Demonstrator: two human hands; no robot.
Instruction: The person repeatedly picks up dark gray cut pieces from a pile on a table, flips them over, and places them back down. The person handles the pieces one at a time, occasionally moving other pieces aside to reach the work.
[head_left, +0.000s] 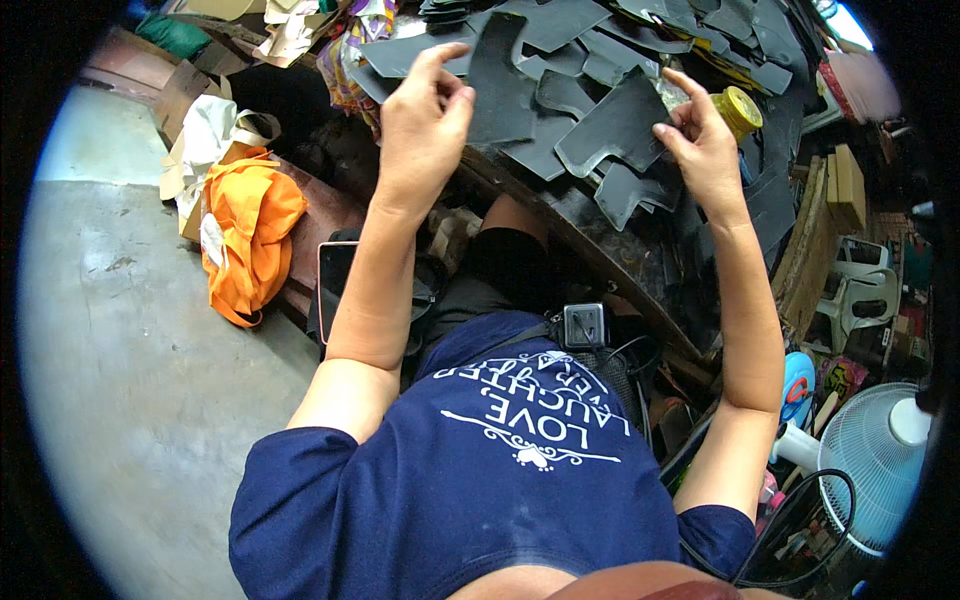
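Gripping a tall dark cut piece [500, 85] by its edge, the left hand [420, 125] is closed on it with thumb and forefinger raised at the top, the other fingers curled in. The right hand [700, 140] is closed too — its fingertips pinch the right edge of a second dark cut piece [615, 125], a flat shape with a curved notch, which lies tilted between the two hands. Both pieces sit over the bench [580, 215], touching a loose heap of dark cut pieces [600, 40] of the same grey-black sheet that overlap one another up to the far edge. Just beside the right hand, at its far side, stands a small yellow pot [742, 108].

Further out, to the left of the bench, an orange cloth bag [248, 235] lies on a low brown surface with pale scraps [215, 125] by it — beyond that, the grey concrete floor [130, 330]. At the lower right stands a white electric fan [880, 450] with a black cable [800, 530] looped in front of it, and a white plastic chair [860, 290] stands above the fan.
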